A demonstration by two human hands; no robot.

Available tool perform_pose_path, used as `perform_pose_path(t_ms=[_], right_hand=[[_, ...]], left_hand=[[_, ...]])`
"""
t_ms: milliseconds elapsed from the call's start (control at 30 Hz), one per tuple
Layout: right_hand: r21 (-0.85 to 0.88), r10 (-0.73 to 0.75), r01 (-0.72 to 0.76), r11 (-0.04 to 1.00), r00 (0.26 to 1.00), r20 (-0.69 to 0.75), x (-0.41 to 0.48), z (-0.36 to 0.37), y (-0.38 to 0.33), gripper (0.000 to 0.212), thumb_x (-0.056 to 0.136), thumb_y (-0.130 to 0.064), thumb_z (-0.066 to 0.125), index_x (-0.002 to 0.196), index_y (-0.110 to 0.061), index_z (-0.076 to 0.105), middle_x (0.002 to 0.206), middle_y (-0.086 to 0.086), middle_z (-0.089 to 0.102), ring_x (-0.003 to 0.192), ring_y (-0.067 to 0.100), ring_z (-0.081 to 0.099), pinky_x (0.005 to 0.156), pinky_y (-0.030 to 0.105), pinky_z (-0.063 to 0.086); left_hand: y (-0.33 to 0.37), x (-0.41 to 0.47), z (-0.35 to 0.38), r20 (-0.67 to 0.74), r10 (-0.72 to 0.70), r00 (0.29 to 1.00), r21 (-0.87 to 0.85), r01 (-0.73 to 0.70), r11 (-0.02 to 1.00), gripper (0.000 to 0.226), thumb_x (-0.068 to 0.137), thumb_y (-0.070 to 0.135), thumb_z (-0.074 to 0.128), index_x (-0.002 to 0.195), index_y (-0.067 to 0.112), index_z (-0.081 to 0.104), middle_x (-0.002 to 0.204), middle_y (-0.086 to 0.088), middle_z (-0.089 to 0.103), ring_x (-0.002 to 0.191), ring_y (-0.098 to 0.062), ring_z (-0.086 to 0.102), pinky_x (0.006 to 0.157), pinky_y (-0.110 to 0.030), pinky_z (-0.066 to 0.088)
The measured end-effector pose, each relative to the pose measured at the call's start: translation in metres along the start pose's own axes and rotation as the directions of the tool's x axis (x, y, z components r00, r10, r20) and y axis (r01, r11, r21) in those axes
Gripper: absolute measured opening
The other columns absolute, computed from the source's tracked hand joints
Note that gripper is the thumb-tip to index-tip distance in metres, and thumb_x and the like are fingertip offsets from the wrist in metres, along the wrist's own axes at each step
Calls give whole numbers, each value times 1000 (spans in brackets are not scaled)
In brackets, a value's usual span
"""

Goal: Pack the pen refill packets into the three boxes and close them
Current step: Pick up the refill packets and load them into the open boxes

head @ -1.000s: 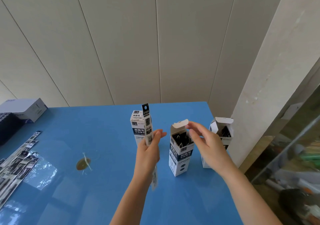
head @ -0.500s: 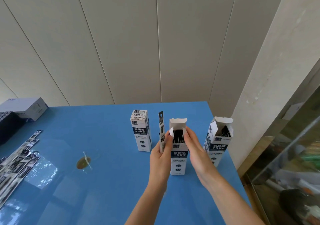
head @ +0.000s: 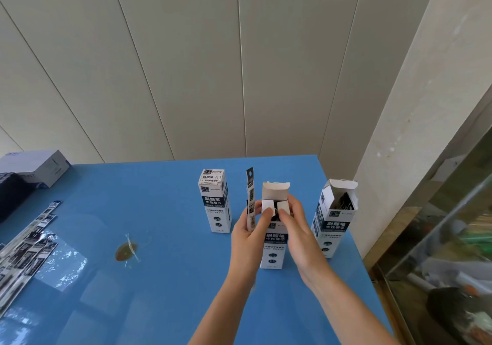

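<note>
Three tall white-and-navy boxes stand on the blue table (head: 165, 278). The left box (head: 215, 201) is closed. The middle box (head: 274, 243) has its top lid upright, and both thumbs press its two small side flaps inward. My left hand (head: 250, 235) holds that box and also grips a thin refill packet (head: 250, 198) that stands upright beside it. My right hand (head: 295, 227) wraps the box's right side. The right box (head: 334, 217) stands open with dark refills inside.
Several loose refill packets (head: 26, 246) lie at the left edge of the table. A grey carton (head: 37, 166) and a dark item sit at the far left. An orange-brown spot (head: 126, 250) marks the table. The table's right edge borders a pillar and a glass pane.
Both hands drew the middle box nearer and took hold of it. The side flaps went from open to folded inward under my thumbs. The packet stays in my left hand.
</note>
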State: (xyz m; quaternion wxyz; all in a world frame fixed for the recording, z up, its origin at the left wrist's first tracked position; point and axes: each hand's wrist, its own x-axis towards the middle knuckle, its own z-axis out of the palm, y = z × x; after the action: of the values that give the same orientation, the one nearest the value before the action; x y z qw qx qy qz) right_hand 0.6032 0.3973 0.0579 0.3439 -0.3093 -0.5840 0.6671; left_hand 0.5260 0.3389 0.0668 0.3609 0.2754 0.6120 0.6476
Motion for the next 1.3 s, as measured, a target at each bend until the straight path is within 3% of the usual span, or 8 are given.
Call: perform_pose_path(t_ms=[267,500,600,867,1000,1133,1167,1300], right_hand=[[84,-81,77,994,996,40,5,-2,-10,41,84,-57,33,114,-37,54,114,-12,64,106,1,59,80,16,48],[-94,-183,189,977,981,70,6,-8,-3,21,98,-28,36,107,-23,54,95,-24,64,93,-5,59,75,4,42],[-125,-201,212,969,975,90,5,-13,-1,21,98,-29,35,109,-27,53,101,-20,63,98,1,60,80,9,44],[-214,-245,264,940,963,114,5,-16,1,28,96,-34,33,117,-24,49,112,-9,61,104,10,59,88,21,47],[-211,-244,262,942,964,108,5,-16,3,29,96,-39,32,118,-28,49,119,-11,58,114,10,54,96,24,42],[-183,-240,251,950,967,84,6,-13,5,32,93,-37,32,119,-29,49,123,-14,54,121,3,47,103,24,36],[-171,-239,251,953,967,84,6,-12,5,32,93,-37,32,118,-29,49,123,-14,54,120,1,47,102,20,36],[-129,-251,258,958,966,70,5,-7,5,29,93,-36,32,115,-30,49,109,-20,58,102,-1,56,82,6,40]], left_hand=[[-3,2,2,1,70,998,24,-70,997,16,92,22,55,104,25,65,88,7,72,79,-4,67,64,-13,49],[-2,4,-1,-6,10,1000,0,-10,1000,17,90,25,56,104,32,65,83,2,62,65,-23,54,56,-34,50],[-2,5,-2,47,31,998,-21,-30,999,18,91,22,55,105,24,65,75,11,59,51,2,52,45,-6,39],[2,1,-2,96,2,995,-31,1,1000,28,94,41,45,108,27,65,49,18,57,44,5,53,42,-5,39],[3,-2,0,105,20,994,-42,-16,999,42,85,47,53,121,28,59,110,-1,47,93,-6,44,76,-38,42],[1,-2,0,75,101,992,7,-102,995,29,88,41,52,116,38,59,110,-16,55,109,-16,33,64,-6,40],[-1,0,0,80,119,990,25,-121,992,27,90,40,50,115,42,57,117,-16,49,114,-25,34,97,-27,35],[-3,4,-2,123,163,979,58,-171,984,26,90,42,45,113,53,52,123,-6,63,114,-12,58,102,-32,44]])
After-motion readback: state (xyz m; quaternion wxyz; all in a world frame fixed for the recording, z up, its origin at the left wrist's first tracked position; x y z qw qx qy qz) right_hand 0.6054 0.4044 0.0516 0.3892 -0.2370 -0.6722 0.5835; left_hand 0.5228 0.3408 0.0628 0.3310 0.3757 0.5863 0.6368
